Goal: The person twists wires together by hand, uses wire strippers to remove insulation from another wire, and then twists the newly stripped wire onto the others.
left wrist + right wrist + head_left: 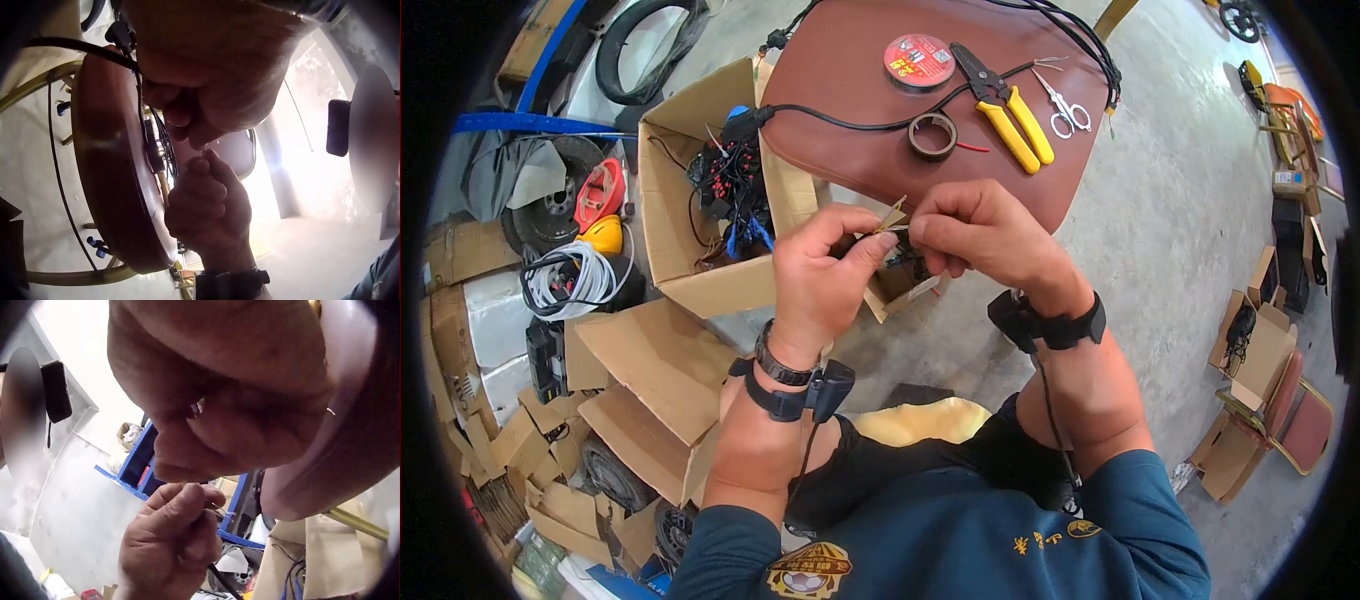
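My left hand [825, 265] pinches thin wires [892, 220] between thumb and forefinger, and a black cable [224, 581] runs out below it in the right wrist view. Close against it, my right hand [990, 235] has thumb and forefinger pressed together at the wire ends. Both hands are in front of the padded brown-red chair seat [840, 70]. In the left wrist view, the right hand [209, 206] appears below the left hand [212, 69], fingertips nearly meeting. The right fingers hide most of the wire tips.
On the seat lie yellow-handled wire strippers [1005, 115], white-handled scissors [1068, 112], a black tape roll [932, 136], a red-labelled spool [918, 62] and a black cable [840, 115]. A cardboard box [670, 210] of dark wires stands left. Below the hands is a smaller box [890, 300].
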`<action>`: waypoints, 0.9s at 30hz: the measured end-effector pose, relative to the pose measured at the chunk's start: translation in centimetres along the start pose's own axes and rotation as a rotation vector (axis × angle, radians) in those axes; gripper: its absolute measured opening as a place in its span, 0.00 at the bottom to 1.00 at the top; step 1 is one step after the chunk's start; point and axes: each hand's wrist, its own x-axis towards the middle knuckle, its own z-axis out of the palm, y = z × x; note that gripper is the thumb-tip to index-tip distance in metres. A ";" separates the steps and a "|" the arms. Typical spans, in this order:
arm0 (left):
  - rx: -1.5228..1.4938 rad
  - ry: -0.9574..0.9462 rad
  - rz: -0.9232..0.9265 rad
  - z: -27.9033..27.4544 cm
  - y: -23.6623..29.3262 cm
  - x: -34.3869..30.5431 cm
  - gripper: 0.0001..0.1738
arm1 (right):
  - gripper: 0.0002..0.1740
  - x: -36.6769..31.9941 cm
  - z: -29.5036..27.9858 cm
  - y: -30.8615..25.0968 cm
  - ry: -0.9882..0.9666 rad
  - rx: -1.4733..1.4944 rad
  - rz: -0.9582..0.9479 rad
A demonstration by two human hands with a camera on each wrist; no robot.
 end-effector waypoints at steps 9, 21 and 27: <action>-0.457 -0.244 -0.552 -3.4 0.2 1.6 0.07 | 0.05 0.4 1.8 1.7 0.266 -1.003 -0.867; -0.250 -0.159 -0.384 -1.3 0.1 0.9 0.07 | 0.14 0.2 1.7 0.9 0.052 -0.111 -0.042; -0.291 -0.196 -0.374 -1.1 -0.2 0.8 0.10 | 0.11 0.6 1.8 1.7 0.060 -0.231 -0.200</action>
